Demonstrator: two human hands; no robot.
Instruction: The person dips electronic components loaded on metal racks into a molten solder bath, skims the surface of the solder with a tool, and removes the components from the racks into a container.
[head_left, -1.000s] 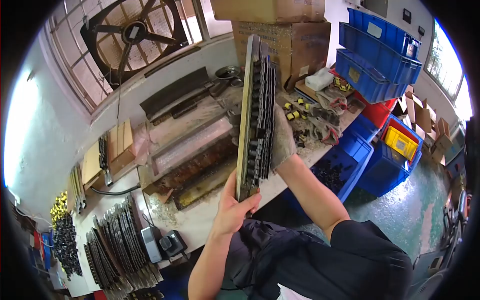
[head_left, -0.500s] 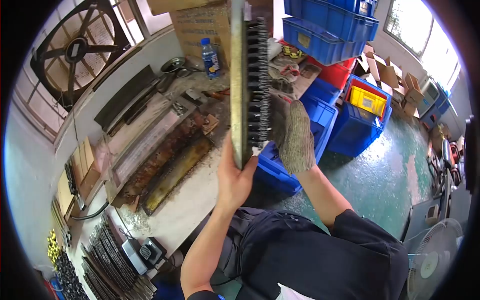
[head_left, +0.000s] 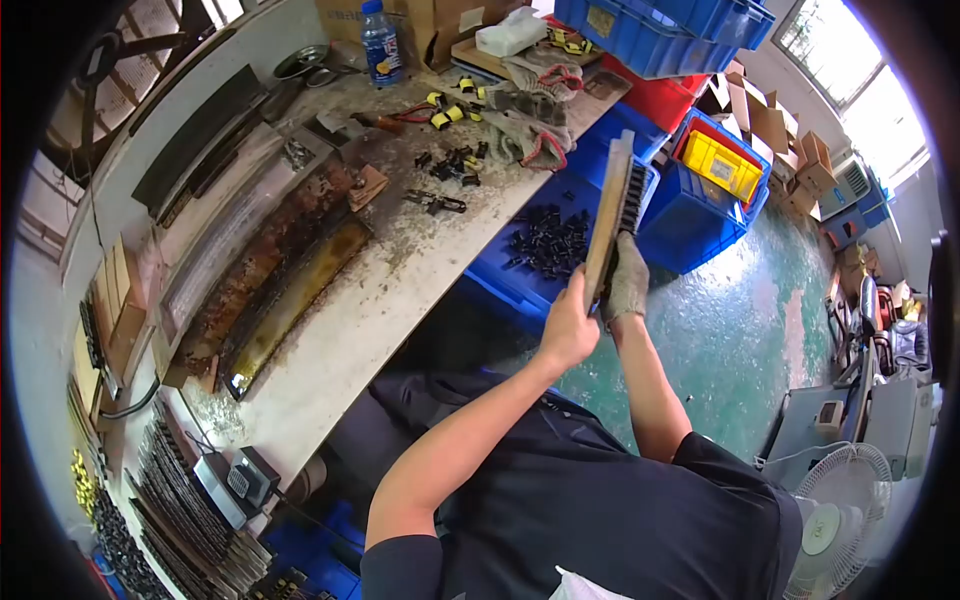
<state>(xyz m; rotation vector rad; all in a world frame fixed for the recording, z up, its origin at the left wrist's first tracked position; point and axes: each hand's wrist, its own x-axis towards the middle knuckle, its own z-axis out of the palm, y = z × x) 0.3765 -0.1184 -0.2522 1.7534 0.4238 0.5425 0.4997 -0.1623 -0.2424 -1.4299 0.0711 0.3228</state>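
Observation:
My bare left hand [head_left: 570, 328] is closed around the lower end of a long metal bar [head_left: 606, 220], held tilted. Along the bar's right side runs a row of small black parts [head_left: 634, 195]. My right hand [head_left: 628, 282], in a grey knit glove, is closed against the lower part of this row; its fingertips are hidden behind the bar. Behind and below the bar stands a blue crate [head_left: 500, 285] with a heap of small black parts [head_left: 548, 243] in it.
The worktable [head_left: 350, 330] carries curved metal moulds [head_left: 265, 270], loose black parts [head_left: 450, 165], knit gloves [head_left: 520, 135] and a bottle [head_left: 381, 45]. Stacked blue crates [head_left: 650, 45] and a yellow bin [head_left: 722, 165] stand beyond. A fan [head_left: 835, 520] is at lower right.
Both hands and the bar have moved right, away from the camera, to over the blue crate. The bar now leans rightward. My view has shifted, showing more of the table and the crate's contents.

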